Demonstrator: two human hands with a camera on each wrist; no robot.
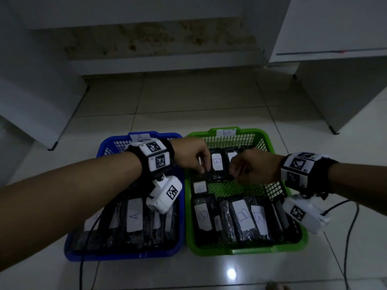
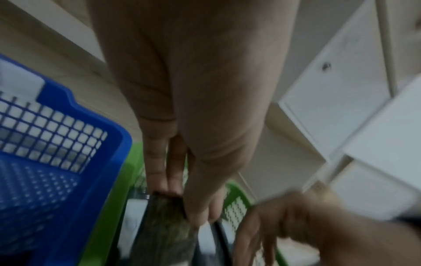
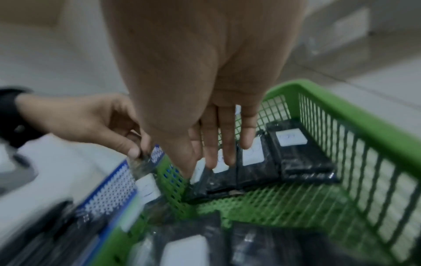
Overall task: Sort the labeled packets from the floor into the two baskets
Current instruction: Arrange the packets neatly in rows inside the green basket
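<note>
A blue basket (image 1: 125, 255) marked A sits on the left with a green basket (image 1: 247, 251) marked B touching its right side. Both hold several dark packets with white labels. Both hands are over the far half of the green basket. My left hand (image 1: 202, 168) pinches the top edge of a dark packet (image 2: 164, 234), which hangs by the green basket's left wall with its white label (image 1: 200, 187) showing. My right hand (image 3: 216, 158) has straight fingers that touch the far row of B packets (image 1: 216, 162) lying in the green basket (image 3: 341, 108).
White cabinets stand at the left (image 1: 31, 91) and right (image 1: 345, 91) of the tiled floor, with a low step behind. Black cables (image 1: 351, 227) trail from both wrist cameras across the floor in front of the baskets.
</note>
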